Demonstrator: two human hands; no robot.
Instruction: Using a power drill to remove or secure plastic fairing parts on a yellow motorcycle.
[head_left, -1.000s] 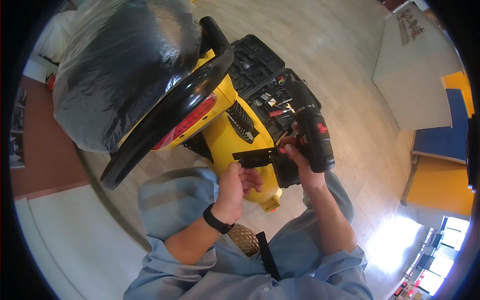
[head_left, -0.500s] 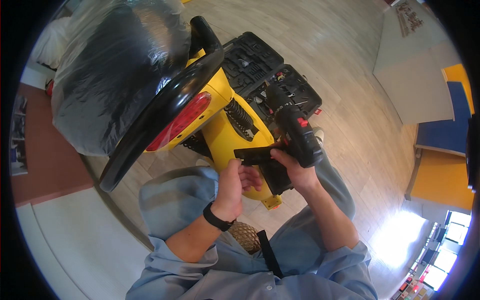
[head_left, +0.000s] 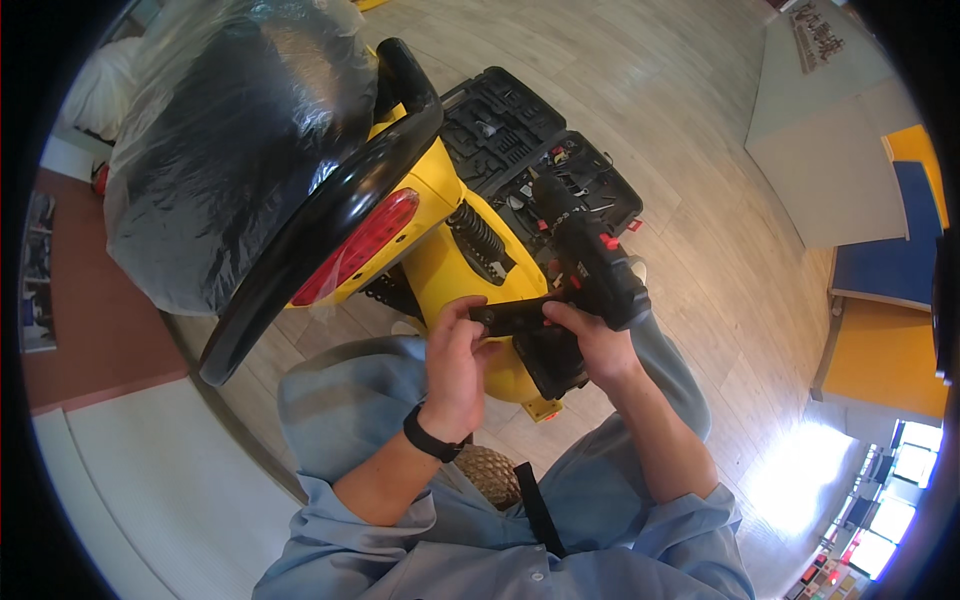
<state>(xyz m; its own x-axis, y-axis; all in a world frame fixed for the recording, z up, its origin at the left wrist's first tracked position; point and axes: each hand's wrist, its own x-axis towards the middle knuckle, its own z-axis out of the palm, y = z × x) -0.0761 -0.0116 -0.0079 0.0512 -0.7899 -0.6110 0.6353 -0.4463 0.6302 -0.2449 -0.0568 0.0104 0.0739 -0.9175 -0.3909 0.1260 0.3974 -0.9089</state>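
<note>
My right hand (head_left: pixel 600 348) is wrapped round the handle of a black cordless drill (head_left: pixel 600 270) with red details. Its chuck points away from me and its battery (head_left: pixel 552 362) hangs below. The right thumb also presses on a flat black bracket (head_left: pixel 512 317) lying crosswise beside the drill. My left hand (head_left: pixel 457 360), a dark band at its wrist, has bent fingers at the bracket's left end; anything small between the fingertips is hidden. Beneath both hands is the yellow rear fender (head_left: pixel 430 275) of a scooter-like vehicle, with a black spring (head_left: pixel 480 232) showing.
A black toolbox (head_left: pixel 590 180) lies unfolded on the wooden floor beyond the drill. At left are the vehicle's plastic-wrapped seat (head_left: pixel 240 150), curved black bar (head_left: pixel 330 215) and red tail light (head_left: pixel 365 245). A grey counter (head_left: pixel 830 150) stands at right.
My left hand has turned and moved up; its fingers, curled below the bracket before, are now raised at the bracket's left end. The drill has shifted very slightly to the right.
</note>
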